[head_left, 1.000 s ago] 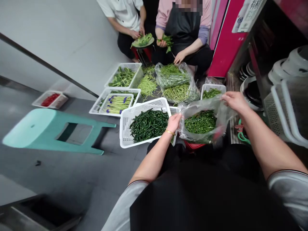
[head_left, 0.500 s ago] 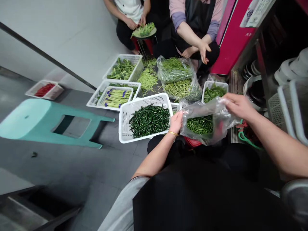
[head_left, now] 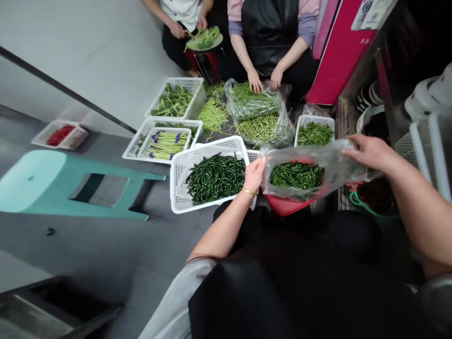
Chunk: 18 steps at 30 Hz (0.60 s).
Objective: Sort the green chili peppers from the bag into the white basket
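Note:
My left hand (head_left: 254,175) is closed on the left edge of a clear plastic bag (head_left: 335,162). Closed on its other side is my right hand (head_left: 369,151), so the bag stretches between both. Framed by the bag are thin green chili peppers (head_left: 296,175); I cannot tell whether they lie inside it or beneath. A red plastic surface (head_left: 287,205) shows under them. Just left of my left hand, a tilted white basket (head_left: 179,190) holds a heap of dark green chili peppers (head_left: 217,178).
A teal stool (head_left: 42,181) lies on its side at left. White baskets of greens (head_left: 176,101), bundled stalks (head_left: 167,143) and leaves (head_left: 315,134) stand ahead. One co-worker's hands (head_left: 254,80) touch bagged greens (head_left: 256,101); another person handles leaves (head_left: 205,38). Buckets (head_left: 429,96) stand at right.
My right hand has moved right, pulling the bag out longer and flatter; more chili peppers and red plastic show. The co-worker's raised hand has come down onto the bagged greens.

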Each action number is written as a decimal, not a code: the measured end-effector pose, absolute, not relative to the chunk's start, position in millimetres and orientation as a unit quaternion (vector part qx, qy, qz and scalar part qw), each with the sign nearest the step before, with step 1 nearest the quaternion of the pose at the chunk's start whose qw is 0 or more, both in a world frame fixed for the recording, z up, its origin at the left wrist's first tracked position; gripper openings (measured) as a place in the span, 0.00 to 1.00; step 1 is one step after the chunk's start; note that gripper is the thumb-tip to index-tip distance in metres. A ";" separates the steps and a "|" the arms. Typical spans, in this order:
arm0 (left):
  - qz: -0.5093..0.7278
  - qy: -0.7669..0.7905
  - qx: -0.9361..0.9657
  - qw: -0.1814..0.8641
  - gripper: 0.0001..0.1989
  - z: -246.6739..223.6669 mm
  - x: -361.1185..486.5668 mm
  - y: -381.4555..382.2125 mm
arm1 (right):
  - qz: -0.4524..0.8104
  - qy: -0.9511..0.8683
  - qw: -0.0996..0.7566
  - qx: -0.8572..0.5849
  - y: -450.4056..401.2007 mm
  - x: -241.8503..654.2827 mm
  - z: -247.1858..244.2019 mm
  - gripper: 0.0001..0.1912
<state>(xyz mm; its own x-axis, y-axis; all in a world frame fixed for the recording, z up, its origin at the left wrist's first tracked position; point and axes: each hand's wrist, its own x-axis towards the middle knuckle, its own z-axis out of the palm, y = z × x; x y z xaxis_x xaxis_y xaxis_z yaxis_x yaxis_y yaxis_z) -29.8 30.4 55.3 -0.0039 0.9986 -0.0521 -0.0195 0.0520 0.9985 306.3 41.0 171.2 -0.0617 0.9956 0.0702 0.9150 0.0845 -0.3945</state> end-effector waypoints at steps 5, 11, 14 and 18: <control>0.450 0.537 0.515 0.495 0.35 50.6 -24.0 27.5 | -0.070 -0.827 0.325 -0.454 -36.8 241.5 172.3 0.36; 0.420 0.554 0.701 0.159 0.35 86.9 -23.1 9.1 | 0.071 -0.841 0.135 -0.520 -1.9 255.1 105.7 0.28; 0.301 0.457 0.824 0.147 0.30 87.9 -0.8 0.6 | 0.041 -0.771 0.164 -0.614 33.8 302.4 81.1 0.31; 0.137 0.558 0.802 0.163 0.39 50.4 31.7 31.3 | 0.096 -0.734 0.172 -0.650 54.7 333.1 39.3 0.40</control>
